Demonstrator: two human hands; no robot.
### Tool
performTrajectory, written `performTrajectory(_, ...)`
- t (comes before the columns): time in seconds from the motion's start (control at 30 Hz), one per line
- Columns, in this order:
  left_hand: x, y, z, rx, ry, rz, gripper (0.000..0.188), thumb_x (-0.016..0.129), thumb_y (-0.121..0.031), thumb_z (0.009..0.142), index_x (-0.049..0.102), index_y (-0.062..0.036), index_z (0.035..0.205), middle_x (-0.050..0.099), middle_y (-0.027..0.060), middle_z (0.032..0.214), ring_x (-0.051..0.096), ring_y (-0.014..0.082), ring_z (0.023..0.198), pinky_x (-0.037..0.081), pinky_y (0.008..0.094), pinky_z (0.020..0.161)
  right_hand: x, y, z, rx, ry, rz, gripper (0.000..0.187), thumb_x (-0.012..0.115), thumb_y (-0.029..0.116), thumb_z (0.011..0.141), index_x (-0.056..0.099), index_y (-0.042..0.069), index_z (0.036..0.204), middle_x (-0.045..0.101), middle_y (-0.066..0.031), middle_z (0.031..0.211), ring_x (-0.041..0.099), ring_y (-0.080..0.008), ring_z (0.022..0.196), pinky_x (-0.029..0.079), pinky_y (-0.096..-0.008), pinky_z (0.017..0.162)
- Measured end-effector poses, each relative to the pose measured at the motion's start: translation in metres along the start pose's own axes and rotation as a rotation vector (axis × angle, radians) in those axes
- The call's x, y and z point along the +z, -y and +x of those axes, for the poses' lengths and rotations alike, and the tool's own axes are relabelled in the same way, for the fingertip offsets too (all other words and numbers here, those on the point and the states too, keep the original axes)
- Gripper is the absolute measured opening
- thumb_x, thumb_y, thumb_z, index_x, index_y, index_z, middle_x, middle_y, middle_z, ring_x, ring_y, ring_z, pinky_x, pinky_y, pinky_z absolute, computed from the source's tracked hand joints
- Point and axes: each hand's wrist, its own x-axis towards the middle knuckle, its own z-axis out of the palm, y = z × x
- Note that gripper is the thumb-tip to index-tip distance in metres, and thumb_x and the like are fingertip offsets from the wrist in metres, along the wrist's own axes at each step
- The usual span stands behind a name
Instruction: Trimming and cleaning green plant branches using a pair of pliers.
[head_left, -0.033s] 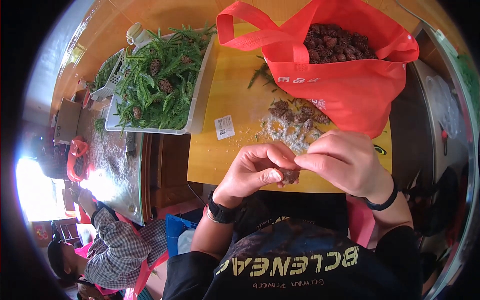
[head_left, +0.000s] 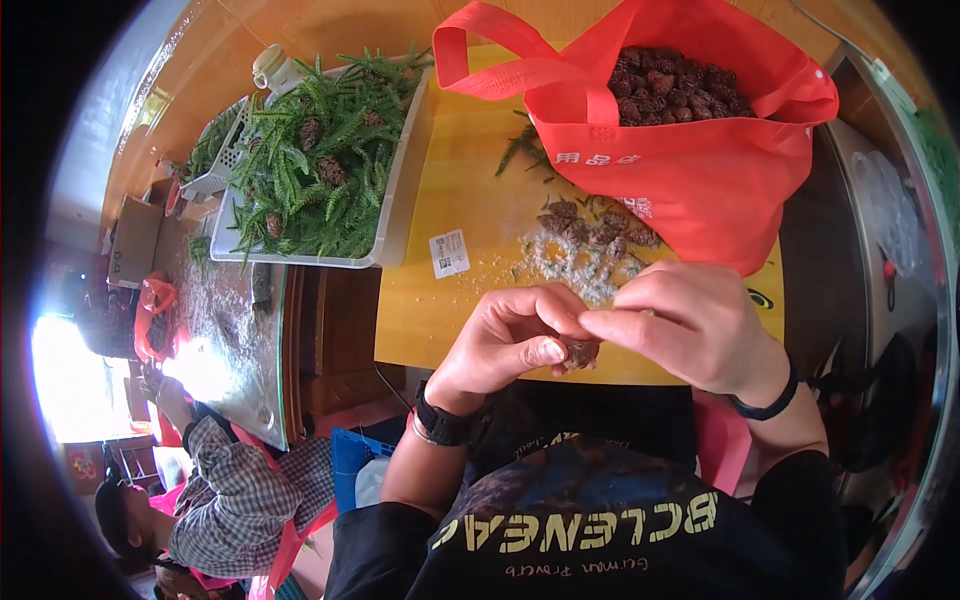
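Note:
Close to the table's front edge, my left hand (head_left: 515, 335) is closed round a small brown pine cone (head_left: 579, 352), holding it between thumb and fingers. My right hand (head_left: 690, 325) is pinched, its fingertips meeting the left fingers just above the cone. Whatever lies in that pinch is too small and hidden to name. Beyond my hands, several loose pine cones (head_left: 572, 226) lie on the yellow table (head_left: 450, 320) beside a patch of white crumbs (head_left: 572, 265). A red bag (head_left: 690, 185) full of pine cones (head_left: 670, 88) stands behind them at the right.
At the left, a white tub (head_left: 395, 235) is heaped with green sprigs (head_left: 330, 150) and a few cones. A white printed label (head_left: 449, 254) lies between tub and crumbs. Another person (head_left: 235, 500) in a checked shirt sits at a second table (head_left: 225, 330) further left.
My right fingertips have shifted slightly to the left over the pine cone. My left hand keeps its hold.

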Motion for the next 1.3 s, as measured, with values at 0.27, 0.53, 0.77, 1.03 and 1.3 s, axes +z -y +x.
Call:
performTrajectory(0.27, 0.001, -0.002, 0.001, -0.175, -0.013, 0.118, 0.029, 0.070, -0.026, 0.079, 0.059, 0.0007, 0.080, 0.060, 0.0085, 0.080, 0.061, 0.0133, 0.064, 0.042, 0.0187, 0.047, -0.006, 0.001, 0.007, -0.027, 0.339, -0.100, 0.048, 0.065, 0.012, 0.069, 0.060, 0.026, 0.114, 0.050, 0.0005, 0.067, 0.052, -0.0151, 0.053, 0.043, -0.0280, 0.044)
performTrajectory(0.53, 0.002, 0.006, 0.000, -0.153, -0.084, 0.094, 0.025, 0.066, -0.023, 0.083, 0.055, -0.0005, 0.087, 0.060, 0.0085, 0.081, 0.062, 0.0145, 0.067, 0.044, 0.0196, 0.049, -0.002, 0.002, 0.005, 0.083, 0.364, -0.183, 0.052, 0.066, 0.009, 0.066, 0.058, 0.017, 0.117, 0.049, -0.0014, 0.067, 0.053, -0.0173, 0.054, 0.045, -0.0304, 0.048)
performTrajectory(0.77, 0.000, 0.008, 0.000, -0.025, 0.043, 0.003, 0.014, 0.065, -0.008, 0.084, 0.057, -0.0014, 0.093, 0.062, 0.0040, 0.084, 0.061, 0.0095, 0.074, 0.048, 0.0208, 0.061, -0.007, 0.005, 0.007, 0.065, 0.386, -0.232, 0.044, 0.067, 0.010, 0.063, 0.059, 0.012, 0.106, 0.048, -0.0016, 0.065, 0.054, -0.0180, 0.055, 0.046, -0.0305, 0.050)
performTrajectory(1.03, 0.005, 0.005, -0.002, -0.038, -0.125, 0.175, 0.014, 0.062, -0.004, 0.084, 0.057, 0.0005, 0.096, 0.064, 0.0079, 0.089, 0.063, 0.0121, 0.075, 0.050, 0.0212, 0.061, -0.011, -0.002, 0.007, 0.071, 0.328, -0.257, 0.039, 0.070, 0.012, 0.062, 0.059, 0.009, 0.099, 0.052, -0.0019, 0.066, 0.056, -0.0191, 0.058, 0.047, -0.0292, 0.053)
performTrajectory(1.3, 0.000, 0.008, -0.002, 0.116, -0.118, -0.043, 0.012, 0.059, -0.002, 0.086, 0.057, 0.0013, 0.097, 0.064, 0.0147, 0.097, 0.065, 0.0180, 0.075, 0.052, 0.0238, 0.059, 0.000, -0.012, -0.015, 0.653, 0.086, 0.667, 0.032, 0.072, 0.004, 0.075, 0.055, 0.003, 0.103, 0.062, -0.0025, 0.087, 0.058, -0.0067, 0.078, 0.045, -0.0204, 0.066)
